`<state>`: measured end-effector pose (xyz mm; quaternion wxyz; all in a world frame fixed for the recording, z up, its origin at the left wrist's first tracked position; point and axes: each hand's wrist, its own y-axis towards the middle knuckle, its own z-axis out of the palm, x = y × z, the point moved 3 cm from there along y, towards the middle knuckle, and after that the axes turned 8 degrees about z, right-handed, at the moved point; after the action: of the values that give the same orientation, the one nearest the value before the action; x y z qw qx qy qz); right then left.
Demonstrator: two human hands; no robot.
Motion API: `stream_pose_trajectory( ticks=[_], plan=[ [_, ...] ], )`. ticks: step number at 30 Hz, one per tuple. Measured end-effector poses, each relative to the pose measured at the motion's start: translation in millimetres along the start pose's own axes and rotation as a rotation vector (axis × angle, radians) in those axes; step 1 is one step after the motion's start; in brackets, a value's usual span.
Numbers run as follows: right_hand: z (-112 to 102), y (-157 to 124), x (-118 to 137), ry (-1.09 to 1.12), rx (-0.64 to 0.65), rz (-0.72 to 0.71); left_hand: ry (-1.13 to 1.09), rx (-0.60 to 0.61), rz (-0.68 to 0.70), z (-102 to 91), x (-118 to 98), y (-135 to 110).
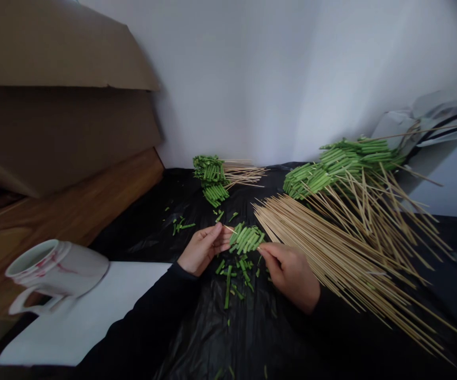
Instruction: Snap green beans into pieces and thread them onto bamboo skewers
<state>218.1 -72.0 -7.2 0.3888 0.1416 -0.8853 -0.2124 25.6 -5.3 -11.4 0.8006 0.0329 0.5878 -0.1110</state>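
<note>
Between my two hands is a skewer of short green bean pieces (247,238), the pieces lying side by side across it. My left hand (206,247) pinches a thin pale stick end at its left, with fingers partly behind the beans. At its right end, my right hand (294,274) is closed on the skewer, most of the stick hidden by the hand. Loose cut bean pieces (228,287) lie on the black plastic sheet (212,338) below. To the right of my right hand spreads a large pile of bare bamboo skewers (331,243).
Finished-looking bean skewers lie in a small stack (211,177) by the wall and a bigger heap (347,163) at the back right. A white mug (65,266) lies tipped on a white sheet (93,316) at left, beneath a cardboard box (62,116).
</note>
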Motion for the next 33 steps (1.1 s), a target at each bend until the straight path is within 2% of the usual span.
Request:
stream_pose_trajectory(
  ticks=[5,10,13,18,21,26,30,33],
  plan=[
    [-17,7,-10,-0.109,-0.083,-0.064,0.050,-0.004,0.030,-4.2,-4,1],
    [-37,15,-28,-0.271,-0.220,-0.102,0.264,-0.074,0.186,-17.9,-16,5],
    [-37,14,-32,-0.346,-0.214,-0.119,0.471,-0.169,0.323,-37.0,-32,10],
    [-29,9,-31,-0.357,-0.137,-0.099,0.841,-0.377,0.522,-85.1,-60,17],
    [-27,8,-30,-0.349,-0.129,-0.085,1.114,-0.453,0.488,-106.5,-62,20],
    [-26,8,-30,-0.332,-0.115,-0.074,1.493,-0.409,0.317,-118.8,-55,24],
    [-24,7,-30,-0.329,-0.085,-0.069,1.557,-0.417,0.224,-127.6,-52,25],
    [-23,6,-30,-0.326,-0.084,-0.060,1.549,-0.382,0.209,-130.8,-47,28]
  ],
)
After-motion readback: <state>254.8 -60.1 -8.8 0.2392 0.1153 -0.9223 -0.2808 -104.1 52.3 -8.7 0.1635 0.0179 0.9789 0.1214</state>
